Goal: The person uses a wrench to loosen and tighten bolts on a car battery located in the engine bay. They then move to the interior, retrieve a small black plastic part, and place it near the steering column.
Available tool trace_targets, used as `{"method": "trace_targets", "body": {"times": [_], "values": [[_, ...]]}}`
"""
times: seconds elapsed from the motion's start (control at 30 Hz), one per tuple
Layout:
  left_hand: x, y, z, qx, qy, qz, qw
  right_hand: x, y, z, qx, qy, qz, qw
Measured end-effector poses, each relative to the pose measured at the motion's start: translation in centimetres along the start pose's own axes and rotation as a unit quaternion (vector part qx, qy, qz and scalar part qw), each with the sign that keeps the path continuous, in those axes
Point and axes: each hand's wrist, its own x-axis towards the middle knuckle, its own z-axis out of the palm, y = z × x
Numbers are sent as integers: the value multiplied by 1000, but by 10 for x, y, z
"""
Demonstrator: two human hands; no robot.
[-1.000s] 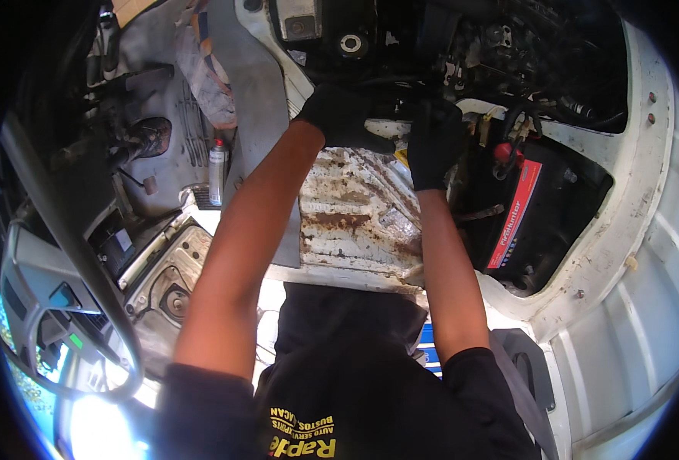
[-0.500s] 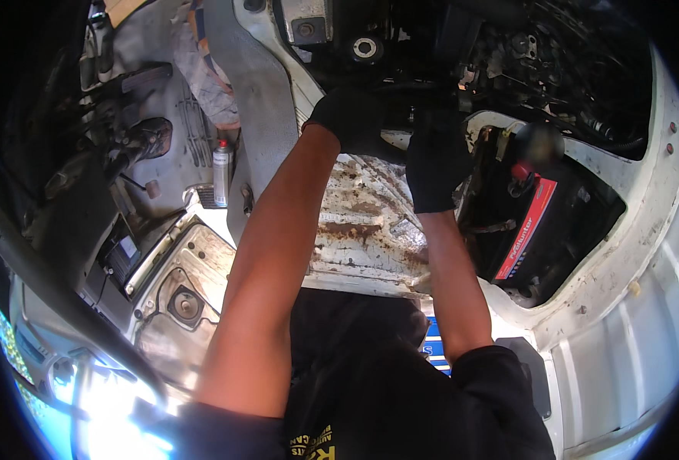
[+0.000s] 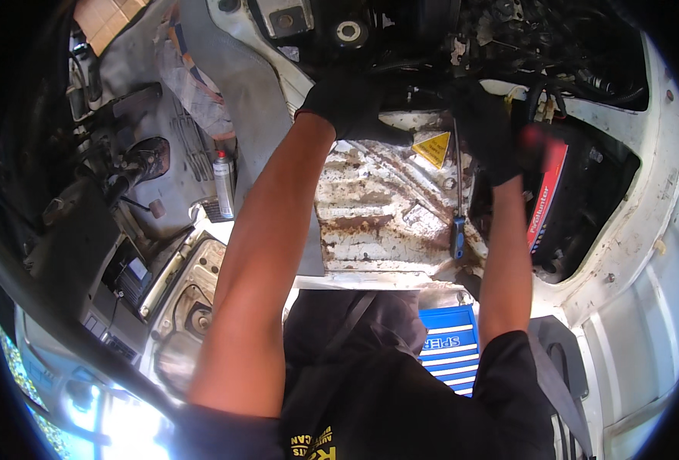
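Observation:
My left hand (image 3: 345, 107), in a black glove, reaches into the dark front edge of the engine bay. One finger or the thumb stretches to the right along the white panel's edge; the other fingers merge with the shadow. Right of it, my right hand (image 3: 486, 132), also black-gloved, is over the gap beside the battery (image 3: 585, 184), its fingers lost against the dark parts. Between the hands, a yellow triangular label (image 3: 433, 149) shows on the rusty white panel (image 3: 362, 199). A long screwdriver (image 3: 458, 236) with a blue handle lies just left of my right forearm.
A blue case (image 3: 448, 337) with white stripes stands below the panel. At the left are a spray can (image 3: 223, 184) with a red top, a crumpled cloth (image 3: 194, 84) and pedals (image 3: 147, 157). Dark hoses and engine parts (image 3: 508, 34) fill the top right.
My right hand has moved right, toward the battery, uncovering the yellow label and the screwdriver. My left hand stays near the same spot. The view has shifted slightly, showing more of the blue case.

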Motion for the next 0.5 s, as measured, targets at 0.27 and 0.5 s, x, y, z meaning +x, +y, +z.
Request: {"method": "trace_targets", "body": {"times": [0.27, 0.5], "values": [[-5, -3, 10, -15, 47, 10, 999, 2, -38, 11, -230, 69, -91, 967], [-3, -6, 16, -31, 7, -21, 999, -1, -58, 23, 62, 77, 122, 988]]}}
